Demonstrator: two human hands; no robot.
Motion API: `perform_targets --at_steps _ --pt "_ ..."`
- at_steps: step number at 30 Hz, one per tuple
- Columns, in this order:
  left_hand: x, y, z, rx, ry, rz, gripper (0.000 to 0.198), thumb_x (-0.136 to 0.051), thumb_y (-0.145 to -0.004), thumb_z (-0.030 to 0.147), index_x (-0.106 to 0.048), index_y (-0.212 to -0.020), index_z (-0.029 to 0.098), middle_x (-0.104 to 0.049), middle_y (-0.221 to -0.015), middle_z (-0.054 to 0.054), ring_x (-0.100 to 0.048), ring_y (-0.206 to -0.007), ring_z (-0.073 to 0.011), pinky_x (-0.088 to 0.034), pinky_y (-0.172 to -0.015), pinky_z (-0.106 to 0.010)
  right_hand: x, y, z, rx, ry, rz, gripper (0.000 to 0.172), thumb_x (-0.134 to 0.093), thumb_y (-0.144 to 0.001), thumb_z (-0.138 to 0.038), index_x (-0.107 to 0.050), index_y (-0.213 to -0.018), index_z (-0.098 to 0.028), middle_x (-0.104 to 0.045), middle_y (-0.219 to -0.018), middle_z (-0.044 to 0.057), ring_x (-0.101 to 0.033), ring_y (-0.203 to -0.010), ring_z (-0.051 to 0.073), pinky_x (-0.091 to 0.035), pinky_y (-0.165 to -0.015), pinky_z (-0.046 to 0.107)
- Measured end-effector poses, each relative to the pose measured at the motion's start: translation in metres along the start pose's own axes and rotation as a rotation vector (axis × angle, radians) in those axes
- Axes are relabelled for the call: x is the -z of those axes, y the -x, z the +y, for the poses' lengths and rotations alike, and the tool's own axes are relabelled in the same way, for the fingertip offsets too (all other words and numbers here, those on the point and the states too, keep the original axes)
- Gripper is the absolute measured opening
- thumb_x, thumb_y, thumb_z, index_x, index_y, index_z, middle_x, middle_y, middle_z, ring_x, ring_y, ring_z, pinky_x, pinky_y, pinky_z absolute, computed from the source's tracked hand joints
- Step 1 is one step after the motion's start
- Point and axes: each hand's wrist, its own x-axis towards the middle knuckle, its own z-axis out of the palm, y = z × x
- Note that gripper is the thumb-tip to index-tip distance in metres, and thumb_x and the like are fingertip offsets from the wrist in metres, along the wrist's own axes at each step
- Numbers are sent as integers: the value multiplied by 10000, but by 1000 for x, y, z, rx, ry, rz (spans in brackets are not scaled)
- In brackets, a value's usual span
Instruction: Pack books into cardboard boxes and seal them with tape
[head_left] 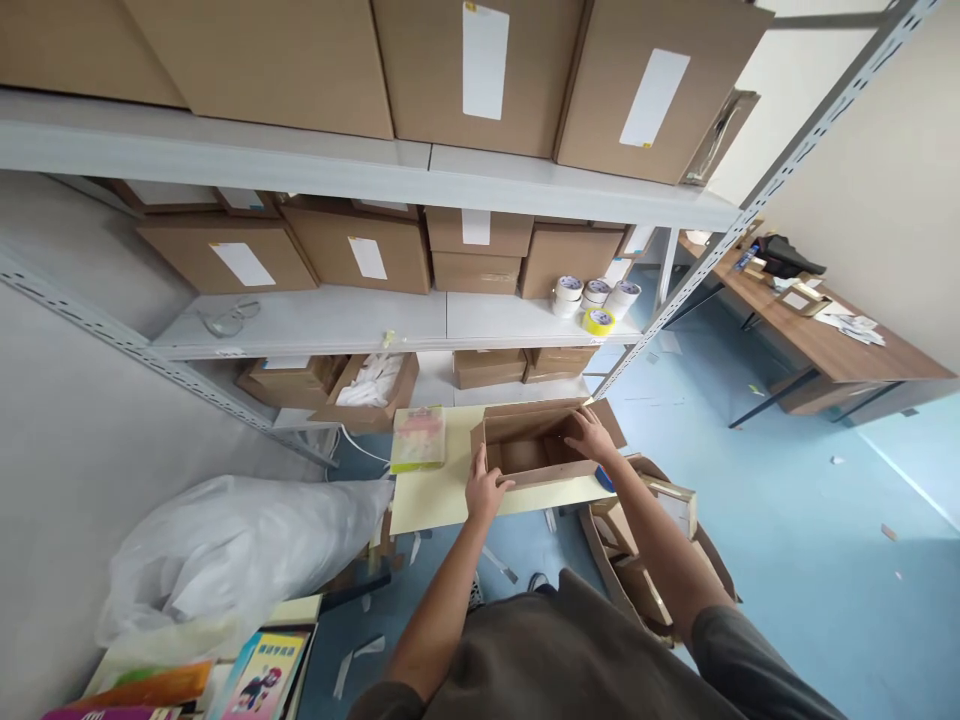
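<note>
An opened cardboard box [536, 478] stands on a pale yellow table [427, 512], and its inside looks bare. My left hand [486, 487] grips the box's near left corner, with the thumb along the front wall. At the right end, my right hand [591, 440] holds the side wall, its fingers reaching over the edge into the box. Left of the box lies a clear-wrapped packet [418, 438] with a yellow-green edge. A blue object [604, 479], only partly visible, sits beside my right wrist.
Ahead rises a metal shelf rack [337, 318] with cartons and tape rolls [598, 320]. A large carton [596, 550] of smaller boxes stands right of my legs. On the left are a stuffed plastic bag [247, 540] and books [262, 680]. Paper scraps litter the blue floor.
</note>
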Motion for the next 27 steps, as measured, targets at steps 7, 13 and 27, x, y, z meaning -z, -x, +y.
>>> perform_targets --at_steps 7,13,27 --pt "0 3 1 49 29 -28 221 -892 -825 301 -695 -740 249 -232 -1788 30 -380 -1584 -329 -518 -1171 -474 -3 -60 -45 3 150 -191 899 -710 -903 -360 -297 -1700 -310 -314 -1758 117 -204 -1628 384 -243 -1259 589" --pt "0 3 11 134 -28 -40 224 -872 -851 338 -697 -745 244 -197 -1797 31 -424 -1560 -305 -566 -1103 -449 -37 -65 -55 -34 231 -87 553 -600 -1006 -479 -572 -1478 -194 -576 -1483 230 -428 -1415 437 -177 -1217 647" --pt "14 2 16 103 -119 -128 432 -890 -820 404 -750 -1202 259 -175 -1806 -65 -319 -1602 -379 -392 -1244 -528 -35 -64 -61 -166 13 -106 615 -587 -952 -380 -512 -1546 -236 -501 -1608 166 -271 -1570 410 -195 -1242 676"
